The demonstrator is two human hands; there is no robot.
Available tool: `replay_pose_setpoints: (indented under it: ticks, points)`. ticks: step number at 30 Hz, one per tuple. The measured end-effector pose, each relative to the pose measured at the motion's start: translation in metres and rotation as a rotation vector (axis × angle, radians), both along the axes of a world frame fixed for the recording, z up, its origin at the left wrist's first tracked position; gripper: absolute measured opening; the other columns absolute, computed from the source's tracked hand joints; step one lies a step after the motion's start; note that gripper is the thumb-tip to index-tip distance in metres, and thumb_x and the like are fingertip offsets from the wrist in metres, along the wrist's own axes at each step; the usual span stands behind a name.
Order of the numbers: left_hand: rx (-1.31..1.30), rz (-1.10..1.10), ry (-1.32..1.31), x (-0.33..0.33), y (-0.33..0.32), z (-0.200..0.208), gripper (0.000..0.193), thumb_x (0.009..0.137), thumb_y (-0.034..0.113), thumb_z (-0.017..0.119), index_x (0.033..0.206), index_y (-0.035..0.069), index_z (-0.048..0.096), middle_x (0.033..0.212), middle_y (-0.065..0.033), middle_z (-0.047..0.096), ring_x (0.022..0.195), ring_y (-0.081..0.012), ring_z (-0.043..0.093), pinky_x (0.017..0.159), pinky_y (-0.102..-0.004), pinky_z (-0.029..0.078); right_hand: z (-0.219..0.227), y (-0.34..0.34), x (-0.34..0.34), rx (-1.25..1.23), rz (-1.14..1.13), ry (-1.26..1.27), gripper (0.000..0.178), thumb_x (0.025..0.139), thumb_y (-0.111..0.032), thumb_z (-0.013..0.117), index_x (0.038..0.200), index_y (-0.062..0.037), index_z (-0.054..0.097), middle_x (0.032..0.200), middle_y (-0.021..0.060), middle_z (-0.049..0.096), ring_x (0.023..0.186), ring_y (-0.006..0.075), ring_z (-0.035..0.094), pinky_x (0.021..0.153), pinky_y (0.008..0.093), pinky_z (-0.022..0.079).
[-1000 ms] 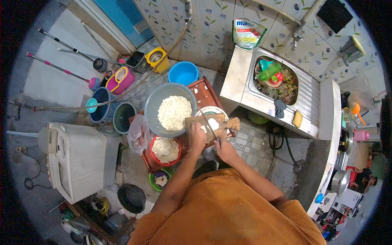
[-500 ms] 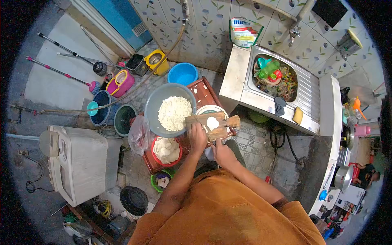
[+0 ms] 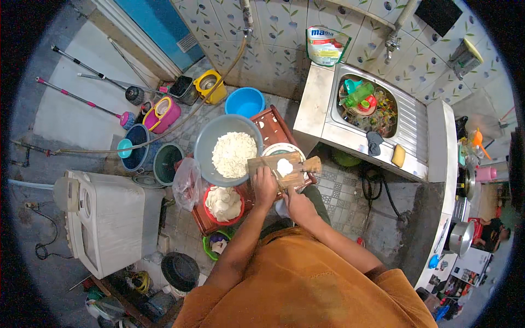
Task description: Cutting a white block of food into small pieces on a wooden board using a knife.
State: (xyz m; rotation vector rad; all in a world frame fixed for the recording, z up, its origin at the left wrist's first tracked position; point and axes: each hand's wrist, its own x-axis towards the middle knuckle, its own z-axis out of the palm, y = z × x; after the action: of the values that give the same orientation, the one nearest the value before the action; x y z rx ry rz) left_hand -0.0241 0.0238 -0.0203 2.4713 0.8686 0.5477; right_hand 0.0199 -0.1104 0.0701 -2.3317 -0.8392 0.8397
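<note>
A wooden chopping board (image 3: 298,176) with a handle lies in front of me, and a white piece (image 3: 284,167) rests on it. My left hand (image 3: 264,185) is on the board's left part with its fingers curled down; what they press or grip is hidden. At the near edge my right hand (image 3: 299,206) is closed round a thin tool that looks like a knife (image 3: 283,187), its blade barely visible. Beyond my left hand stands a grey basin (image 3: 205,138) of chopped white pieces. Nearer, a red bowl (image 3: 208,213) holds larger white pieces.
A low red-brown table (image 3: 275,130) stands under the basin and bowl. A clear plastic bag (image 3: 186,185) hangs beside them. To the right is a sink (image 3: 415,123) filled with dishes; a washing machine (image 3: 117,218) stands left. A hose (image 3: 191,113) crosses behind.
</note>
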Motion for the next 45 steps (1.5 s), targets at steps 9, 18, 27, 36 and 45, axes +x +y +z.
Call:
replay_pose_setpoints:
  ticks: [9, 18, 27, 36, 45]
  points:
    - [0.032, -0.032, -0.053, 0.001, 0.006, -0.008, 0.014, 0.079, 0.008, 0.051, 0.092, 0.002, 0.049, 0.092, -0.0191, 0.050, 0.082, -0.0409, 0.050, 0.073, -0.0494, 0.041, -0.003, 0.004, 0.003, -0.004, 0.032, -0.032, 0.024, 0.094, -0.025, 0.046, 0.102, -0.0020, 0.044, 0.071, 0.0275, 0.061, 0.068, 0.0448, 0.062, 0.059, 0.0540, 0.050]
    - [0.015, -0.031, -0.046, 0.004, 0.004, -0.002, 0.010, 0.079, 0.007, 0.050, 0.087, 0.003, 0.048, 0.090, -0.0186, 0.049, 0.081, -0.0414, 0.050, 0.071, -0.0500, 0.040, 0.002, 0.009, 0.006, -0.041, -0.009, 0.072, 0.026, 0.095, -0.027, 0.044, 0.102, -0.0014, 0.046, 0.076, 0.0312, 0.061, 0.074, 0.0499, 0.059, 0.068, 0.0580, 0.046]
    - [0.019, -0.033, -0.026, 0.002, 0.006, -0.005, 0.010, 0.079, 0.008, 0.050, 0.087, 0.003, 0.047, 0.091, -0.0187, 0.049, 0.082, -0.0409, 0.050, 0.073, -0.0493, 0.040, 0.008, 0.012, 0.004, -0.037, -0.015, 0.072, 0.027, 0.095, -0.027, 0.044, 0.103, -0.0011, 0.046, 0.076, 0.0318, 0.060, 0.074, 0.0500, 0.059, 0.067, 0.0582, 0.046]
    - [0.018, -0.032, -0.057, 0.002, 0.006, -0.008, 0.010, 0.080, 0.008, 0.049, 0.088, 0.003, 0.047, 0.092, -0.0194, 0.050, 0.083, -0.0415, 0.051, 0.073, -0.0499, 0.040, -0.002, 0.012, 0.001, -0.006, -0.015, 0.030, 0.026, 0.095, -0.026, 0.045, 0.102, -0.0002, 0.046, 0.074, 0.0315, 0.060, 0.070, 0.0495, 0.059, 0.064, 0.0580, 0.046]
    - [-0.021, 0.059, -0.039, 0.012, 0.006, -0.010, 0.010, 0.080, 0.009, 0.047, 0.086, 0.002, 0.050, 0.094, -0.0191, 0.051, 0.084, -0.0414, 0.048, 0.077, -0.0514, 0.037, -0.008, 0.019, 0.002, -0.057, -0.009, 0.074, 0.027, 0.095, -0.026, 0.043, 0.105, -0.0011, 0.040, 0.074, 0.0323, 0.060, 0.074, 0.0497, 0.059, 0.066, 0.0582, 0.046]
